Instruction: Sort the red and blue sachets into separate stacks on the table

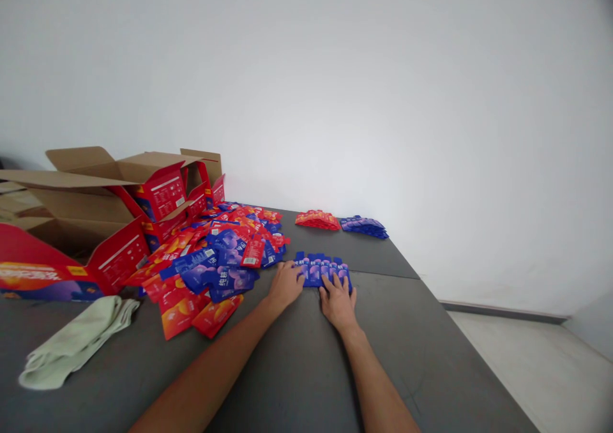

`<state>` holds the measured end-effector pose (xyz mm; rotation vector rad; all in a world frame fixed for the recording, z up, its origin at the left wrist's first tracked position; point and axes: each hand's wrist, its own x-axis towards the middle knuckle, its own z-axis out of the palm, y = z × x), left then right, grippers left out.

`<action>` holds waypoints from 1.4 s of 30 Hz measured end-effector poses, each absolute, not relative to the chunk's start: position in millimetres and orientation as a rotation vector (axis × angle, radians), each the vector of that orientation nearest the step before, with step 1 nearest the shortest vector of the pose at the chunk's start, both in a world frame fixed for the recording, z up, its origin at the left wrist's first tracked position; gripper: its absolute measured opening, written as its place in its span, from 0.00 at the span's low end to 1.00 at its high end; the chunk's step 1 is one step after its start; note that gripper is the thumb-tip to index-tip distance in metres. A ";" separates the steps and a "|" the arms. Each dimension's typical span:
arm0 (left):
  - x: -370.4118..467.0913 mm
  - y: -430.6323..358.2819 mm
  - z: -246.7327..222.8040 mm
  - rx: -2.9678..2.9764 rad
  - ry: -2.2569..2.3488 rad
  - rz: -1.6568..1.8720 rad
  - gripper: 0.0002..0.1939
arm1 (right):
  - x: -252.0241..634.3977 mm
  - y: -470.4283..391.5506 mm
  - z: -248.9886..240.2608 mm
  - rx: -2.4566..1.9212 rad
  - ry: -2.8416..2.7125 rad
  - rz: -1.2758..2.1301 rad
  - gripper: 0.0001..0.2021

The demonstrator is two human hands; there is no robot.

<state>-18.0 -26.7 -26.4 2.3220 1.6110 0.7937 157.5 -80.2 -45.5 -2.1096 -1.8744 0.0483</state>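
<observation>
An overlapping row of blue sachets (315,269) lies flat on the dark table, fanned from left to right with white lettering and pale round shapes on the fronts. At the row's left end, my left hand (287,283) rests with its fingers extended against the edge of the sachets. My right hand (339,300) lies over the right part of the row, fingers spread and fingertips on the sachets. Neither hand is wrapped around anything. To the left of my left hand spreads a loose heap of red and blue sachets (234,248).
Behind the row sit a fanned red sachet stack (317,220) and a fanned blue sachet stack (364,227). Open red cartons (119,260) stand at the left. A folded pale green cloth (79,343) lies before them. The dark table (407,356) ends along its right edge, beside a white wall.
</observation>
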 end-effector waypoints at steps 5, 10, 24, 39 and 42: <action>-15.4 -32.6 -33.1 2.411 1.503 0.629 0.30 | 159.3 -78.9 -46.9 -2.105 -1.868 0.038 0.22; -3.0 -30.7 -34.1 2.445 1.516 0.584 0.25 | 170.9 -75.1 -48.6 -2.088 -1.887 0.059 0.21; 45.7 -42.7 -30.8 2.489 1.569 0.598 0.23 | 204.2 -76.0 -44.4 -2.132 -1.797 0.140 0.23; 16.1 -46.0 -25.2 2.416 1.715 0.737 0.23 | 167.8 -87.5 -28.9 -1.931 -1.791 -0.066 0.26; -1.4 -39.5 -25.8 2.409 1.906 0.743 0.22 | 151.4 -90.3 -28.9 -1.848 -1.841 -0.050 0.25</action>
